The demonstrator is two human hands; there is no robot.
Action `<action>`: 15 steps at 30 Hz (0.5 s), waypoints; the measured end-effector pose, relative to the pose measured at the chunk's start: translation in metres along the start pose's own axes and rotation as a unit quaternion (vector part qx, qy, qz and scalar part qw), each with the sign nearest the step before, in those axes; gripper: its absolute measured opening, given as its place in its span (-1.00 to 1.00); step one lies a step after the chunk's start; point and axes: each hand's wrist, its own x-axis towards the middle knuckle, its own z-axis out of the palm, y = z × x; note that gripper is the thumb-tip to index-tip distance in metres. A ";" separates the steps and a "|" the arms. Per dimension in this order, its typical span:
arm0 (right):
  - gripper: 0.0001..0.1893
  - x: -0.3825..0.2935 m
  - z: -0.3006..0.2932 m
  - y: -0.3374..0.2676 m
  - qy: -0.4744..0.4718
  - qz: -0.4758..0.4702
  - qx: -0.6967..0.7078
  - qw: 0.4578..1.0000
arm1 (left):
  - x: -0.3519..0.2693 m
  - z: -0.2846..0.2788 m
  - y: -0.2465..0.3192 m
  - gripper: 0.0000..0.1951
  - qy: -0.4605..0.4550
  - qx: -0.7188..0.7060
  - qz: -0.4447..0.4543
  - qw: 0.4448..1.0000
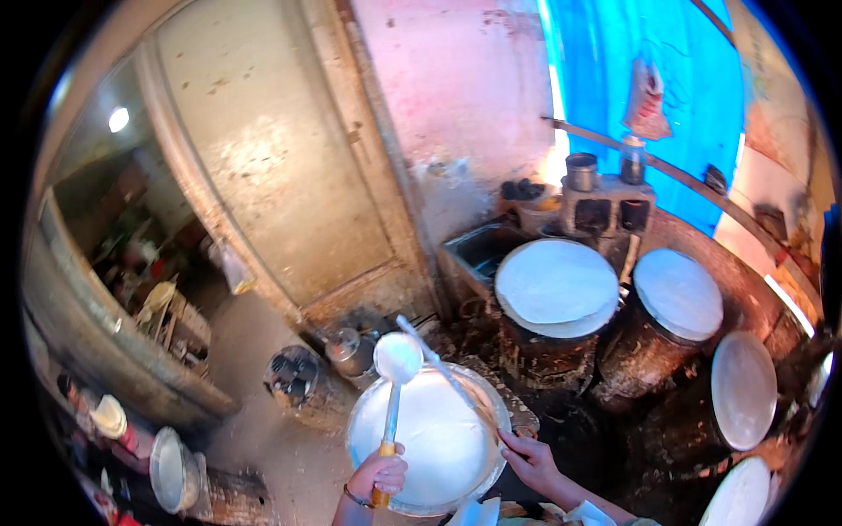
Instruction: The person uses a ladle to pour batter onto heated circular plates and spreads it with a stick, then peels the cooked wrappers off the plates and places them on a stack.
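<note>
In my left hand (385,475) is the yellow handle of a long metal ladle (398,360), its round, white-coated bowl raised over the far rim of a large basin. My right hand (531,460), at the basin's right edge, grips a long, thin stick-like tool (437,363) whose whitened far end points up and left, past the ladle. The wide round basin (360,411) stands right before me and holds a smooth white substance (444,434), partly behind my left hand and the ladle. Ladle and stick are apart.
On the right stand several sooty drums; the large drum (549,355) and a smaller one (635,368) have round white tops. Beyond them are a dark trough (487,253) and a metal pot (581,172). A container of dark lumps (293,376) stands left of the basin, near a doorway.
</note>
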 end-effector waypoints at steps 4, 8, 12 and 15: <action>-0.65 -0.017 -0.026 0.023 0.022 0.048 -0.189 0.981 | 0.046 -0.001 -0.002 -0.85 0.022 -0.001 -0.115 0.993; -0.62 -0.058 -0.070 0.023 0.109 0.148 -0.176 0.967 | 0.116 0.046 -0.026 -0.82 0.033 0.072 -0.201 0.976; -0.69 -0.100 -0.120 0.022 0.309 0.114 -0.250 0.911 | 0.186 0.110 -0.067 -0.82 -0.022 0.243 -0.269 0.932; -0.68 -0.145 -0.164 0.017 0.454 0.098 -0.285 0.838 | 0.234 0.195 -0.137 -0.80 -0.107 0.257 -0.356 0.892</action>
